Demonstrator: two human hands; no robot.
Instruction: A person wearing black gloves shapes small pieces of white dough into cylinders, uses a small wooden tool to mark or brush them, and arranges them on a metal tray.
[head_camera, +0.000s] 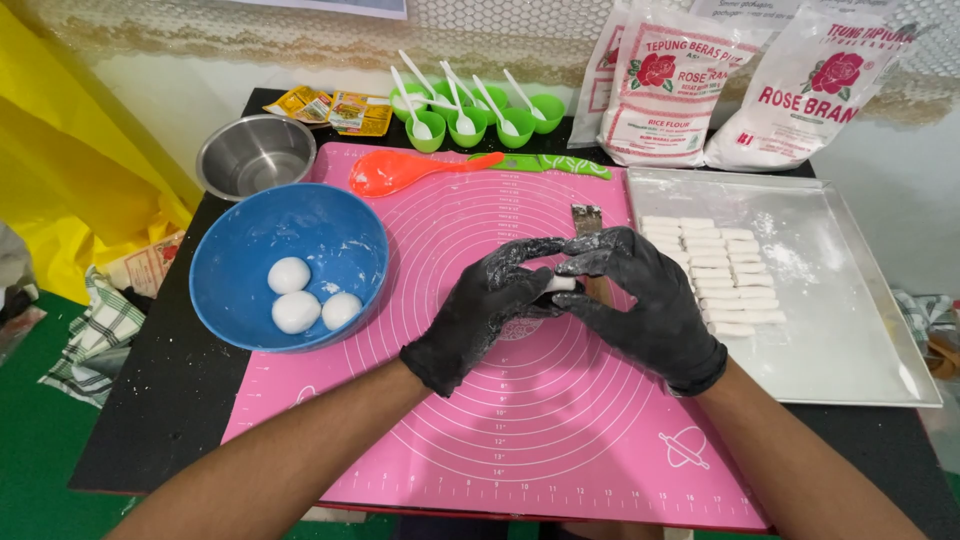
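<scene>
Both gloved hands meet over the middle of the pink silicone mat (560, 440). The left hand (480, 310) and the right hand (650, 300) close their fingers together around a small white dough piece (560, 284), of which only a sliver shows between the fingertips; the fingers are pressed on it from both sides, so its shape cannot be told.

To the right of the fingers, a metal tray (850, 330) dusted with flour carries rows of short white dough sticks (715, 275), neatly laid side by side near its left half; most of the tray's right half is bare of sticks. Judging from that, a good share of the shaping is done, though room for more remains.

To the left of the fingers, a blue bowl (250, 240) holds three white dough balls (300, 295), unshaped, which suggests a fair amount of dough is left to work.

Just beyond the fingers a metal scraper (586, 218) lies on the mat. Farther off lie an orange spoon (400, 172) and a green-handled tool (555, 163), then a cluster of small green cups (470, 115) with white spoons. An empty steel bowl (255, 152) sits beyond the blue bowl, and two white flour bags (740, 85) stand at the back of the bench (170, 400).
</scene>
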